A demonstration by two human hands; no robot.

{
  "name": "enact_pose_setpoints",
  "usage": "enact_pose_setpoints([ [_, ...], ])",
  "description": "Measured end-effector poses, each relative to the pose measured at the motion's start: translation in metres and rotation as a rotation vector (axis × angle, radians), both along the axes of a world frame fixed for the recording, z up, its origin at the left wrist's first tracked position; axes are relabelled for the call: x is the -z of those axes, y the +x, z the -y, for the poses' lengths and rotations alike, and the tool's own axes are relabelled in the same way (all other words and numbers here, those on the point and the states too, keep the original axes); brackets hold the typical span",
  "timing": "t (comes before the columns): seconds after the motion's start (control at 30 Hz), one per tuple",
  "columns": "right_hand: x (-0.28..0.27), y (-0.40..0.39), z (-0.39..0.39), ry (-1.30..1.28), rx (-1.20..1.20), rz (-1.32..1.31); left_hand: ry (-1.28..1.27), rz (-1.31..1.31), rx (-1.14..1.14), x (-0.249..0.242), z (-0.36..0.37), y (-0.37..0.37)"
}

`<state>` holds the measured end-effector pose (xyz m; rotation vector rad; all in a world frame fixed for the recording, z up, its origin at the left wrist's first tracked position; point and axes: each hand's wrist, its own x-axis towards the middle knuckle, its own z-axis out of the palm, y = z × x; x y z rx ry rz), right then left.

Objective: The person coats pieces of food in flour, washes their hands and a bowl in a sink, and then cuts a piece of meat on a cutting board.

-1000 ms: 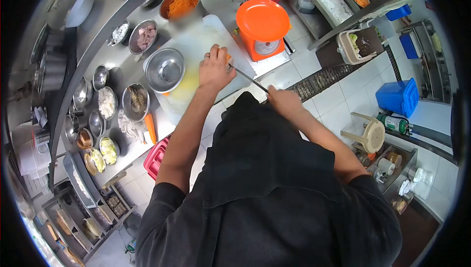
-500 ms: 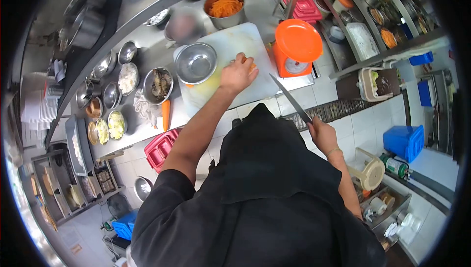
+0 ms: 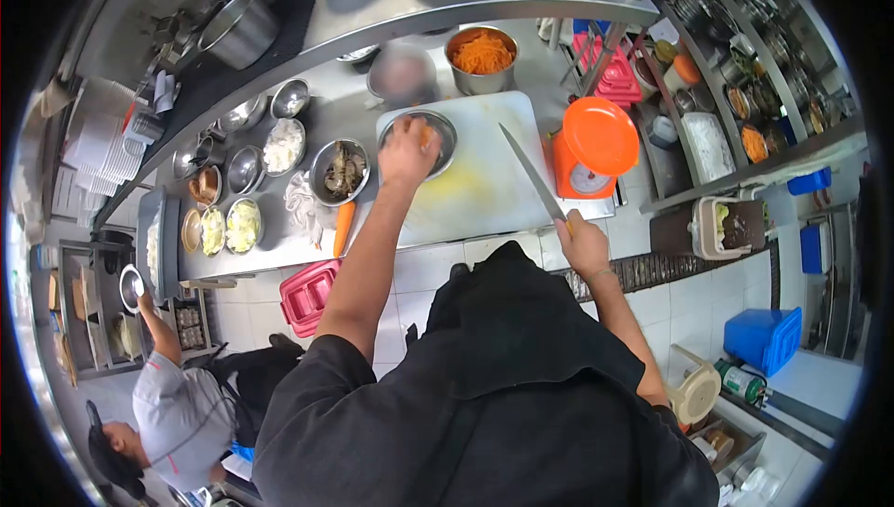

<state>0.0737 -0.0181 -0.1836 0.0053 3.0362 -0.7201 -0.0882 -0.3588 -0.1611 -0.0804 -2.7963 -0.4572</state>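
Observation:
My left hand (image 3: 408, 155) is inside the rim of a steel bowl (image 3: 447, 146), fingers curled around orange carrot pieces (image 3: 426, 135). The bowl sits on the left part of a white cutting board (image 3: 494, 195), which has yellowish stains. My right hand (image 3: 585, 243) grips the handle of a large kitchen knife (image 3: 529, 170), its blade slanting up and left over the board's right side. A whole carrot (image 3: 345, 226) lies left of the board, near the counter edge. Beside it stands a bowl of what look like prawns (image 3: 341, 174).
An orange kitchen scale (image 3: 596, 144) stands right of the board. Behind the board is a pot of shredded carrot (image 3: 482, 53). Several bowls, including cut cabbage (image 3: 244, 223), line the counter's left. A person (image 3: 186, 409) at lower left holds a bowl (image 3: 131, 287).
My left hand has moved left from the board into the steel bowl with the orange pieces. The knife now reaches over the board. Another person has come into view at lower left.

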Motion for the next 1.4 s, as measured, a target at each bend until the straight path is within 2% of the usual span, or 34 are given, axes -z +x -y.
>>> enact_pose_setpoints([
  [0.03, 0.009, -0.008, 0.003, -0.081, 0.008, 0.006, -0.010, 0.188, 0.037, 0.007, 0.005, 0.001],
  [0.13, 0.017, -0.020, 0.017, -0.122, 0.012, 0.056, -0.109, 0.093, 0.088, 0.032, 0.016, 0.004],
  [0.17, 0.020, -0.022, 0.017, -0.164, -0.001, 0.079, -0.066, 0.168, 0.092, 0.027, 0.016, 0.004],
  [0.27, 0.027, -0.023, 0.022, -0.166, -0.017, 0.071, -0.133, -0.029, 0.105, 0.017, 0.019, 0.011],
  [0.4, 0.050, -0.030, 0.022, -0.220, -0.049, 0.134, 0.107, 0.006, -0.142, 0.028, 0.059, -0.013],
  [0.43, 0.051, -0.030, 0.021, -0.309, -0.024, 0.253, 0.087, -0.012, -0.198, 0.033, 0.074, -0.020],
  [0.53, 0.067, -0.036, 0.016, -0.187, 0.002, 0.296, 0.184, 0.506, -0.227, 0.014, 0.096, -0.039],
  [0.57, 0.068, -0.037, 0.016, -0.199, 0.004, 0.318, 0.165, 0.548, -0.173, 0.015, 0.098, -0.044],
  [0.7, 0.111, -0.039, 0.000, -0.087, -0.052, 0.128, 0.244, 0.412, -0.096, 0.053, 0.107, -0.067],
  [0.8, 0.098, -0.037, 0.009, -0.049, 0.025, 0.205, 0.275, 0.373, -0.107, 0.033, 0.110, -0.060],
  [0.93, 0.062, -0.034, 0.031, -0.005, -0.008, 0.208, 0.460, 0.266, -0.308, 0.022, 0.154, -0.072],
  [1.0, 0.027, -0.029, 0.054, -0.041, 0.035, 0.270, 0.662, 0.261, -0.417, 0.020, 0.184, -0.087],
  [1.07, 0.067, -0.032, 0.026, 0.050, -0.079, 0.136, 0.808, 0.270, -0.505, 0.015, 0.211, -0.103],
  [1.13, 0.093, -0.033, 0.009, 0.141, -0.193, 0.007, 0.920, 0.183, -0.550, 0.061, 0.232, -0.145],
  [1.17, 0.069, -0.030, 0.030, 0.088, -0.035, 0.106, 0.856, 0.190, -0.518, 0.069, 0.239, -0.155],
  [1.2, 0.071, -0.030, 0.031, 0.092, -0.042, 0.118, 0.793, 0.196, -0.486, 0.070, 0.245, -0.161],
  [1.23, 0.076, -0.029, 0.027, 0.096, -0.050, 0.130, 0.610, 0.248, -0.399, 0.071, 0.251, -0.167],
  [1.33, 0.087, -0.029, 0.021, 0.139, -0.033, 0.165, 0.792, 0.280, -0.361, 0.101, 0.265, -0.203],
  [1.4, 0.088, -0.028, 0.020, 0.151, -0.005, 0.181, 1.067, 0.318, -0.425, 0.135, 0.265, -0.229],
])
